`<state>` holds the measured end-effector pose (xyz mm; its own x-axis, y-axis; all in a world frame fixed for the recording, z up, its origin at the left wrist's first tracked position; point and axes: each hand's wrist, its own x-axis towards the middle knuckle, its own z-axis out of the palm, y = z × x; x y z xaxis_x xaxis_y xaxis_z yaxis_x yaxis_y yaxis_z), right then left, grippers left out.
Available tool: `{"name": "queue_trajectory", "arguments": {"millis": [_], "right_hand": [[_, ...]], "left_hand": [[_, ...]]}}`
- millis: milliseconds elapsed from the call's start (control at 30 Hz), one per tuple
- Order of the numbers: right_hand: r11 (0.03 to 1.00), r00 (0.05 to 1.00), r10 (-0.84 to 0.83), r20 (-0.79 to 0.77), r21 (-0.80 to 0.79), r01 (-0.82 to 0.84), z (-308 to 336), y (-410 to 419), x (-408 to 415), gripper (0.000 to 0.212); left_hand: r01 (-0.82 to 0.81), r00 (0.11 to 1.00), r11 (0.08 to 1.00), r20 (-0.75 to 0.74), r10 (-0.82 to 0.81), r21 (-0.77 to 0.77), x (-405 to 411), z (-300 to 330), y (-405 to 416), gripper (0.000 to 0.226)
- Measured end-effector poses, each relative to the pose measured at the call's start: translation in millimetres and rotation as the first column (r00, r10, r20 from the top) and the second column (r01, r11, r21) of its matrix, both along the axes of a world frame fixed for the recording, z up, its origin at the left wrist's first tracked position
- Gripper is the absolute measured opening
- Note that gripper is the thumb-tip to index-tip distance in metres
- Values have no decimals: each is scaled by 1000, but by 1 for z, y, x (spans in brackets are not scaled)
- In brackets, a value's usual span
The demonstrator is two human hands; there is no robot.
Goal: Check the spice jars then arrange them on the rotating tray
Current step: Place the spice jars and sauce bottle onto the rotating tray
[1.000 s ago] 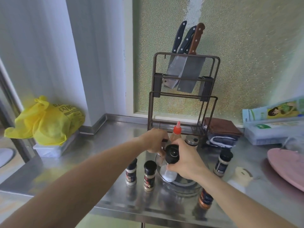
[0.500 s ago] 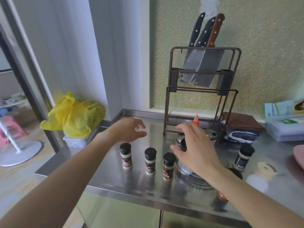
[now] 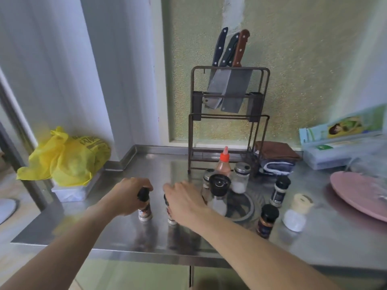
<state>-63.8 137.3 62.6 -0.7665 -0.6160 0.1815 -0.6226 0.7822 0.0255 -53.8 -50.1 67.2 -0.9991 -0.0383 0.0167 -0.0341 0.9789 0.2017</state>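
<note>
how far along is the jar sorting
Early. On the tray stand a grinder, shaker and sauce bottle. The left hand grips one jar on the counter; the right hand covers another. Two dark-capped jars wait right of the tray.

Two spice jars (image 3: 145,208) stand left of the rotating tray (image 3: 243,204) on the counter (image 3: 129,233). A knife rack (image 3: 228,120) stands behind the tray.
</note>
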Motion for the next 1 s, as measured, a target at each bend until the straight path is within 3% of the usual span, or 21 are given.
{"name": "queue_trajectory", "arguments": {"millis": [200, 333, 467, 600, 867, 1000], "right_hand": [[951, 999, 39, 23, -308, -30, 53, 31, 9, 37], [902, 998, -24, 53, -429, 44, 105, 88, 13, 40], [911, 978, -176, 113, -359, 205, 124, 150, 11, 40], [910, 937, -286, 199, -249, 331, 101, 182, 5, 42], [899, 897, -335, 288, -187, 396, 53, 196, -14, 50], [916, 892, -325, 314, -130, 380, 36, 189, -19, 50]], "left_hand": [[-21, 974, 990, -222, 53, 141, 8, 59, 19, 38], [115, 936, 962, -352, -21, 248, 13, 119, 55, 35], [318, 897, 916, -392, -207, 244, 13, 136, 110, 40], [424, 882, 894, -290, -372, 144, 2, 113, 167, 44], [494, 839, 853, -162, -519, -170, -32, 57, 209, 49], [492, 848, 838, -87, -522, -234, -39, 44, 212, 52]]}}
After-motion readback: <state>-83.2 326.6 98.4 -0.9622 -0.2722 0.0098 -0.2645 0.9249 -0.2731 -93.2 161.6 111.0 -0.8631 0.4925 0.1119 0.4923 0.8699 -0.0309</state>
